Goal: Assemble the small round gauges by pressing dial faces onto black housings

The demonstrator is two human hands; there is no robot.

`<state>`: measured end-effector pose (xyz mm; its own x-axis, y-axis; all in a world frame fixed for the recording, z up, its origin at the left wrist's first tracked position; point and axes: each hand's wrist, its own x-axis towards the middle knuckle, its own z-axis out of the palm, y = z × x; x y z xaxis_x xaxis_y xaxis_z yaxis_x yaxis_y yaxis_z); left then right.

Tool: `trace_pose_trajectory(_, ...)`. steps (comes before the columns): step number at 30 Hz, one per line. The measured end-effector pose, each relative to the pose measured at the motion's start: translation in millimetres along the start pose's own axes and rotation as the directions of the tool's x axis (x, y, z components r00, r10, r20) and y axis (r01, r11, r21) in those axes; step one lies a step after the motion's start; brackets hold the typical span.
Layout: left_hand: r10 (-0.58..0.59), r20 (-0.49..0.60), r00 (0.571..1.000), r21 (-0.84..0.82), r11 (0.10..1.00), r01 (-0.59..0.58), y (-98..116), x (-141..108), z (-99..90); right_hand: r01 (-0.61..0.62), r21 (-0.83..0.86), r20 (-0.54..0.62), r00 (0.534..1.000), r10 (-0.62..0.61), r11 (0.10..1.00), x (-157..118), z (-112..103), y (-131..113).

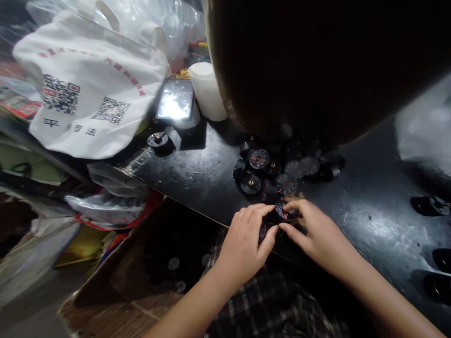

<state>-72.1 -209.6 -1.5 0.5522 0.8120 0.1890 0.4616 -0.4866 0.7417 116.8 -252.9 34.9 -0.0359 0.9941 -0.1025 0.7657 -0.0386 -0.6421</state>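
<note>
A small round dial gauge (282, 211) with a dark face, white markings and a bit of red sits between my two hands at the table's near edge. My left hand (245, 234) is curled, its fingertips at the left side of this gauge. Another dark dial (262, 232) shows partly between its thumb and fingers. The thumb and fingers of my right hand (312, 228) close around the gauge from the right, covering part of its face. Just beyond lies a pile of similar black gauges, one with a red-marked face (259, 159), another with its brass fitting upward (250, 184).
A large dark rounded shape (299, 61) fills the upper right. At the back left are a white cloth bag (95, 94), a shiny flat device (175, 101) and a white cup (208, 91). Below left, a cardboard box (116, 291) holds dark dials. More black gauges (428, 205) stand right.
</note>
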Motion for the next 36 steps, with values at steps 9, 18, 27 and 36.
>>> trace_pose_trajectory(9, -0.156, -0.091, 0.984, -0.084, 0.985, 0.149, -0.2, -4.4, -11.9, -0.021, 0.079, 0.026, 0.999, 0.019, 0.997, -1.4, 2.7, -2.4)
trace_pose_trajectory(18, -0.220, -0.020, 0.975, -0.129, 0.968, 0.215, 3.9, 3.1, -11.0, 0.071, 0.032, -0.051, 0.996, -0.070, 0.997, -5.9, 5.2, -2.2)
trace_pose_trajectory(27, -0.190, 0.083, 0.978, -0.010, 0.981, 0.191, 8.6, 3.1, -12.2, 0.212, -0.254, -0.043, 0.972, -0.230, 0.944, -10.6, 21.7, -10.0)
trace_pose_trajectory(36, -0.118, 0.126, 0.985, 0.165, 0.982, 0.096, 10.3, 0.1, -12.6, 0.165, -0.414, 0.014, 0.984, -0.175, 0.895, -7.9, 43.6, -10.5)
